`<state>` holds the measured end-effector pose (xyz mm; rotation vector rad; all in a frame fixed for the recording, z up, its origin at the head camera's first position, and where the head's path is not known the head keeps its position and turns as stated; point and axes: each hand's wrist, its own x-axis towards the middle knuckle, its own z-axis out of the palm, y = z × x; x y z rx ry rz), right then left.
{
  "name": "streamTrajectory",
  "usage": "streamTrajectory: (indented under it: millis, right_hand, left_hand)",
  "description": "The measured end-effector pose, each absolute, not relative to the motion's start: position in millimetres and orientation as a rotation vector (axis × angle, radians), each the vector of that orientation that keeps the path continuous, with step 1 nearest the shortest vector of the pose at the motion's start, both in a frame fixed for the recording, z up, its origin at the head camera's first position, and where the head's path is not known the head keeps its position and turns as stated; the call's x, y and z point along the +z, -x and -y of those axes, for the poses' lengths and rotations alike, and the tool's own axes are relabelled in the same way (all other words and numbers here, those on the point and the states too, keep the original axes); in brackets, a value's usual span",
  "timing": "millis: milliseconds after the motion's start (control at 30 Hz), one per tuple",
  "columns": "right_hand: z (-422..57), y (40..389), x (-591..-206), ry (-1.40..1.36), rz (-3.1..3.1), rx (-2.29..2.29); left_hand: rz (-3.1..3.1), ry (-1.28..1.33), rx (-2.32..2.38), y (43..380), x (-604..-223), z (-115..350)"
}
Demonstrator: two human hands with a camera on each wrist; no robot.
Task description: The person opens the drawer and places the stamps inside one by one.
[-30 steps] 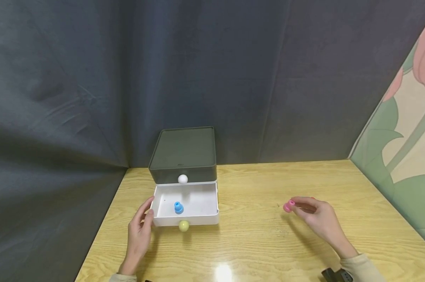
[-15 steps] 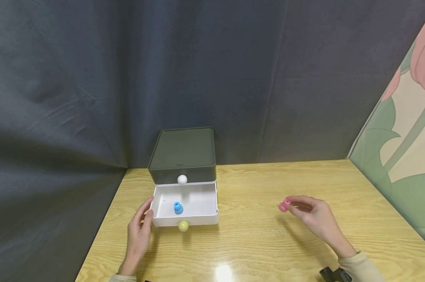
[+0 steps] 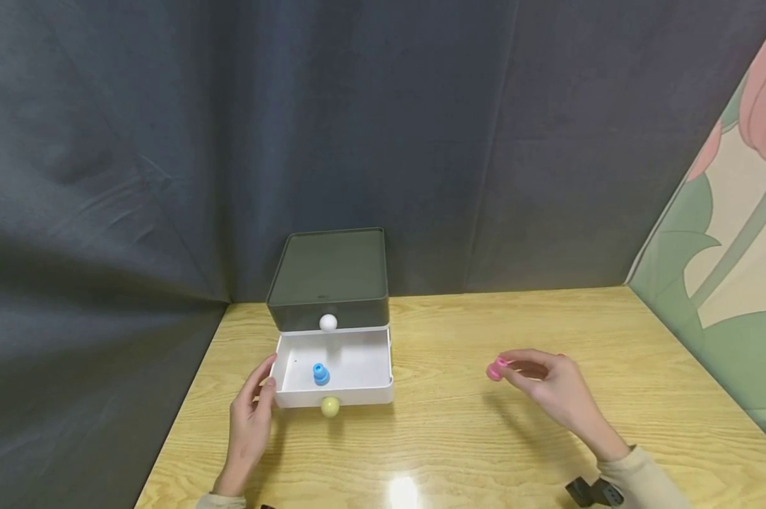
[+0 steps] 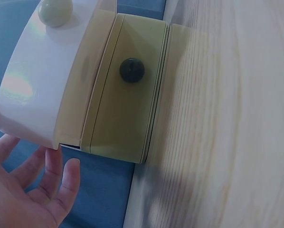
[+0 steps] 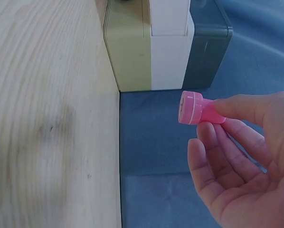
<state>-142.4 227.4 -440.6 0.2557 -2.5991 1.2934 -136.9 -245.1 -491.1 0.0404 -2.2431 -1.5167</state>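
Note:
My right hand (image 3: 561, 389) pinches a small pink toy stamp (image 3: 497, 369) between thumb and fingertips, above the table. In the right wrist view the pink stamp (image 5: 199, 109) lies sideways, its round patterned face turned left. The left hand (image 3: 249, 424) touches the left side of a pulled-out white drawer (image 3: 364, 397) with thumb and fingers. On that drawer's floor stands a blue stamp (image 3: 321, 375) of similar shape. The left wrist view shows loosely bent fingers (image 4: 68, 183) against the drawer's side, with part of the hand cut off.
The drawer belongs to a small cabinet (image 3: 332, 268) with a dark green top and a white knob (image 3: 328, 323). Below is a yellow-green drawer (image 4: 127, 104) with a dark knob. A bit of red shows behind the right hand. Dark curtains (image 3: 370, 141) enclose the wooden table (image 3: 446, 438).
The right hand has moved left across the table, carrying the pink stamp nearer to the drawer. The left hand, the drawer and the blue stamp have stayed in place.

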Motion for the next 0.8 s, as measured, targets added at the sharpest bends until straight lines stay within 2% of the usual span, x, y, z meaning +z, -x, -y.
streamTrajectory:
  millis: [800]
  right_hand:
    - [-168, 156, -404, -0.486, 2.655, 1.375]
  left_hand:
    - [2.224, -0.021, -1.511, 138, -494, 245]
